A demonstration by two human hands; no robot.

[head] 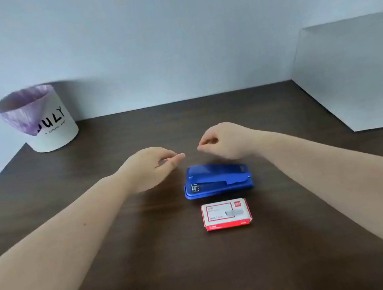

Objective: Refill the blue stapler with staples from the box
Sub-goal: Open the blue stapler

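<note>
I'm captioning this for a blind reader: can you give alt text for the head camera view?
Two bare hands, the left hand and right hand, hover empty above a closed blue stapler on a dark wooden table. A closed red and white staple box lies just nearer the viewer. A white bin with a purple liner stands at the far left corner.

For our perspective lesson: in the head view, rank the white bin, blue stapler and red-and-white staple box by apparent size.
1. White cylindrical bin with purple liner
2. Blue stapler
3. Red-and-white cardboard staple box
The bin stands farthest away, so its lead is safe.
</note>
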